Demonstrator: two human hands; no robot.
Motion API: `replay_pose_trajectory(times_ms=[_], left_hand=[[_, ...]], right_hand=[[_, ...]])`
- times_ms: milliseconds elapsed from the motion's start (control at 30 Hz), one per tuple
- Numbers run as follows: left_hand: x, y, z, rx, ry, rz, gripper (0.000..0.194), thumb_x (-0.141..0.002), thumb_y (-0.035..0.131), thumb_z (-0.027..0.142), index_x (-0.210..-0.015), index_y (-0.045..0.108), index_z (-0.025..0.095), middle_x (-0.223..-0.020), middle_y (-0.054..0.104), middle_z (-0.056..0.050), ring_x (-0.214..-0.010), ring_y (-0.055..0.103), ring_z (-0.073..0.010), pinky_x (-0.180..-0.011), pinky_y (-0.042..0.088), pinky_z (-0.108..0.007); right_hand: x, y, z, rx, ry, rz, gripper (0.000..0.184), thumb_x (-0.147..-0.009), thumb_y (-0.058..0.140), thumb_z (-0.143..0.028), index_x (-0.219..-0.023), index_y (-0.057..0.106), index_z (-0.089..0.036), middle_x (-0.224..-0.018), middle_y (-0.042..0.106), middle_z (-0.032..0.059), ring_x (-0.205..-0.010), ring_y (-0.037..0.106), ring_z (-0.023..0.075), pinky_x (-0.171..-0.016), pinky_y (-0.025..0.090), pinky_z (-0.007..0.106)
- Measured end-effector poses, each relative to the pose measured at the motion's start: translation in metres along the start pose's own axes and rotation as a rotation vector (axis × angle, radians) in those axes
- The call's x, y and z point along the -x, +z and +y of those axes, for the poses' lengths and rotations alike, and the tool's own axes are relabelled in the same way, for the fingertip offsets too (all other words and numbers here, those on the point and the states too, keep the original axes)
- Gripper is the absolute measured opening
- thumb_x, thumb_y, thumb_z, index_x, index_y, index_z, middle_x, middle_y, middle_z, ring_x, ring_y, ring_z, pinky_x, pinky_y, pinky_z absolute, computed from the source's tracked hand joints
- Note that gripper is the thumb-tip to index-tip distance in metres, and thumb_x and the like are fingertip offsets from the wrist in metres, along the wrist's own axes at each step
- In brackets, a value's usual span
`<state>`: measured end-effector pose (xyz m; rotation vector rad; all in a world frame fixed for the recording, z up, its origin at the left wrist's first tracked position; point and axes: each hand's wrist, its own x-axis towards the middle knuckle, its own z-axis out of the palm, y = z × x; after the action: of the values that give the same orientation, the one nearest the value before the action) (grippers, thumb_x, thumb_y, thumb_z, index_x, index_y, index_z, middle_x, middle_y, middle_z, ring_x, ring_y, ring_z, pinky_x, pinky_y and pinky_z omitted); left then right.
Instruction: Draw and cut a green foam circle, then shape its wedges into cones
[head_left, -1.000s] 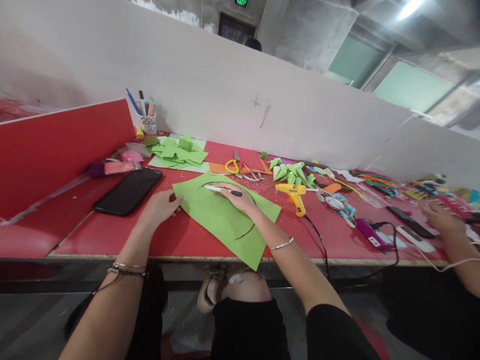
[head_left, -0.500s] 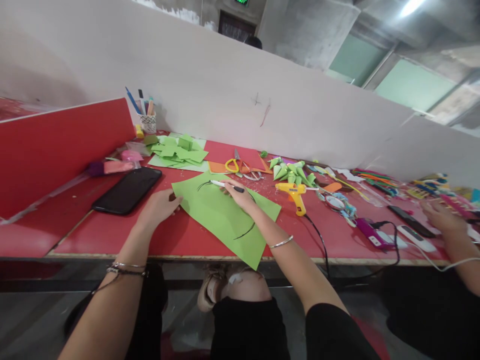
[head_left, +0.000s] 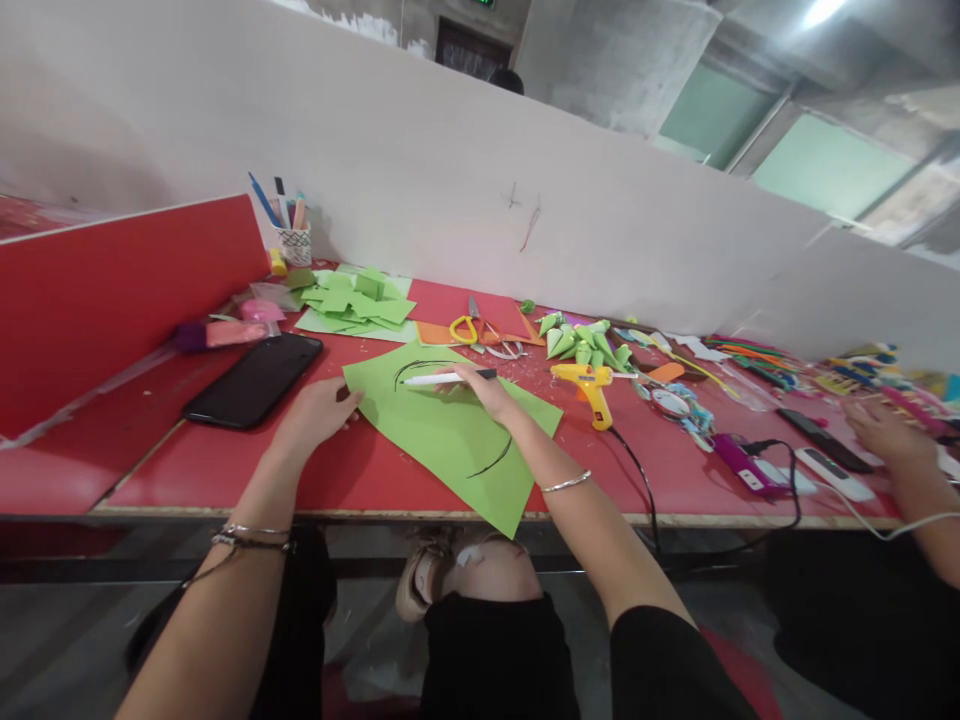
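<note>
A green paper sheet (head_left: 450, 440) lies on the red table (head_left: 225, 470) with a black curved line drawn on it. My right hand (head_left: 484, 388) is closed on a white marker (head_left: 439, 378) with a black cap end; its tip rests near the top left of the curve. My left hand (head_left: 319, 412) presses the sheet's left corner with fingers curled. A black phone (head_left: 255, 379) lies just left of my left hand.
Yellow-handled scissors (head_left: 476, 332), a yellow glue gun (head_left: 589, 388) with its cord, green paper cones (head_left: 585, 343), cut green squares (head_left: 356, 298) and a pen cup (head_left: 295, 240) sit behind the sheet. Another person's hand (head_left: 889, 432) rests at the far right among remotes and craft items.
My right hand has shifted slightly and swung the marker, so its tip now points further left along the drawn curve. My left hand stays on the sheet's corner.
</note>
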<state>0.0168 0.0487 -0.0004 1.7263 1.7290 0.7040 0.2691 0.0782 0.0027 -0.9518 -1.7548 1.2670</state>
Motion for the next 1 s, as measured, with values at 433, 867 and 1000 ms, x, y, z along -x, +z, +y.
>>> replay_pose_trajectory(times_ms=[433,867,1000], left_hand=[[-0.001,0.001,-0.002,-0.030,0.024,0.004,0.028,-0.072,0.043,0.038,-0.079,0.059,0.016,-0.062,0.063,-0.003,-0.056,0.061,-0.0157,-0.047,0.045,-0.021],[-0.002,0.001,-0.003,-0.034,0.016,-0.006,0.028,-0.072,0.043,0.038,-0.081,0.059,0.016,-0.062,0.064,-0.003,-0.055,0.061,-0.0154,-0.048,0.045,-0.021],[0.001,0.000,0.002,-0.049,0.008,-0.022,0.027,-0.073,0.041,0.040,-0.065,0.055,0.017,-0.057,0.063,-0.003,-0.051,0.059,-0.0153,-0.048,0.045,-0.022]], right_hand=[[0.001,0.008,-0.004,0.124,-0.021,-0.020,0.035,-0.081,0.045,-0.045,-0.106,0.060,-0.026,-0.100,0.064,0.0029,-0.095,0.057,0.0164,-0.087,0.040,0.032],[-0.003,-0.001,0.004,0.006,0.013,-0.002,0.039,-0.084,0.041,-0.043,-0.106,0.060,-0.017,-0.093,0.065,0.0065,-0.078,0.057,0.0133,-0.076,0.044,0.028],[-0.003,0.004,0.003,0.057,0.008,0.010,0.037,-0.082,0.044,-0.043,-0.106,0.060,-0.020,-0.096,0.064,0.0052,-0.080,0.057,0.0135,-0.079,0.044,0.029]])
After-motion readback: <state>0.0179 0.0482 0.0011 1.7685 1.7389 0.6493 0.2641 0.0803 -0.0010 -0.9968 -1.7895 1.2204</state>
